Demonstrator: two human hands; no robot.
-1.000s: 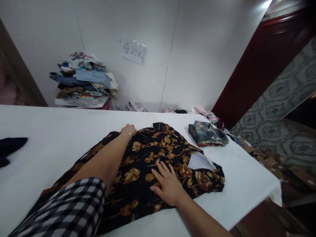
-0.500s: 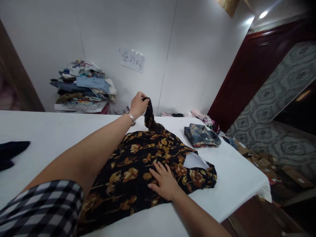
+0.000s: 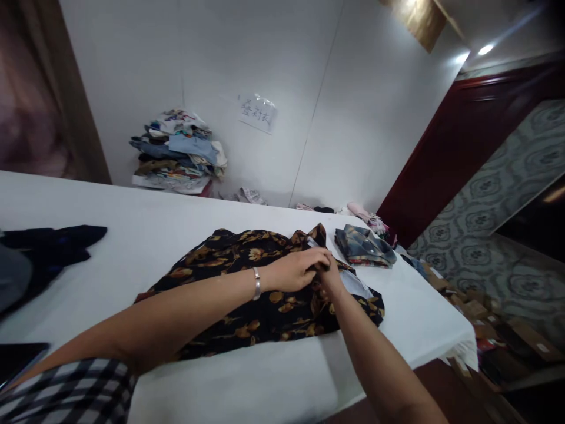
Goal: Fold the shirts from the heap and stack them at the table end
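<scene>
Left hand (image 3: 296, 270) is curled over the cloth, fingers bunched and pinching a fold of the dark flowered shirt (image 3: 247, 282) near its collar end. Right hand (image 3: 330, 278) sits just beside it at three o'clock, touching it and mostly hidden behind it; it seems to grip the same fold, though I cannot tell how its fingers are set. A bracelet (image 3: 256, 283) shows on the left wrist.

The shirt lies flat on the white table (image 3: 154, 229), near the middle and toward its right end. A pale patch of lining or label (image 3: 355, 284) peeks out at three o'clock from the hands. Just beyond, at one o'clock, a folded plaid shirt (image 3: 364, 245) rests near the table's far right edge. Well apart at nine o'clock lies a dark garment (image 3: 48, 244), and at eleven o'clock a pile of clothes (image 3: 179, 152) stands by the wall under a paper sign (image 3: 258, 112).

Risk, as I judge it: both hands work one small spot, so nothing pins the wide body of the shirt; a pull toward three o'clock could drag the cloth, ruck the flat part, or push the collar end into the plaid shirt and toward the table edge.

Half a second ago the left hand held a sleeve high in the air and the right hand lay spread flat on the cloth. Now the sleeve is down and both hands meet at the collar end.
</scene>
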